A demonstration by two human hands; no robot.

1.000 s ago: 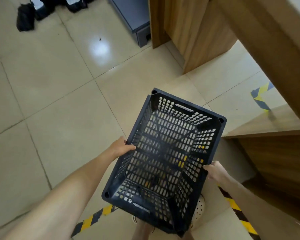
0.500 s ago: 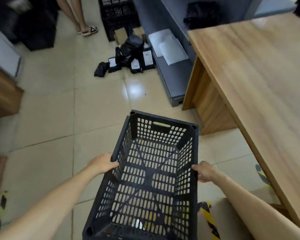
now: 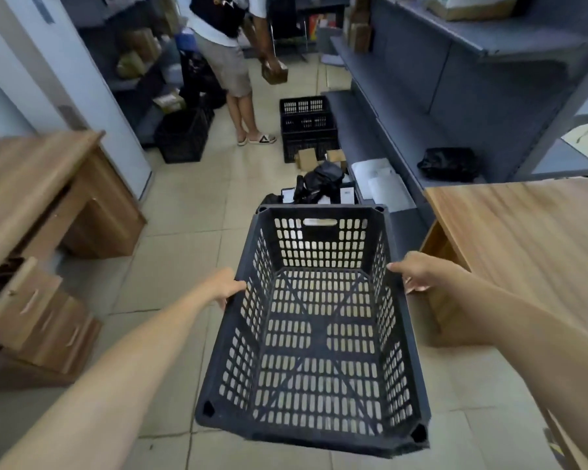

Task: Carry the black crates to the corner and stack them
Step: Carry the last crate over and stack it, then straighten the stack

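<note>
Stockroom: grey shelving (image 3: pixel 421 83) (boxes aboard), stacked crates (image 3: pixel 308 128).

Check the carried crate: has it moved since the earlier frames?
Yes. The black crate, held by the left hand and right hand, has come away from the wooden desk, toward the stacked crates.

Both bare arms are stretched forward. The left hand (image 3: pixel 225 287) and right hand (image 3: pixel 412 270) are curled over a crate's (image 3: pixel 319 334) opposite side rims.
</note>
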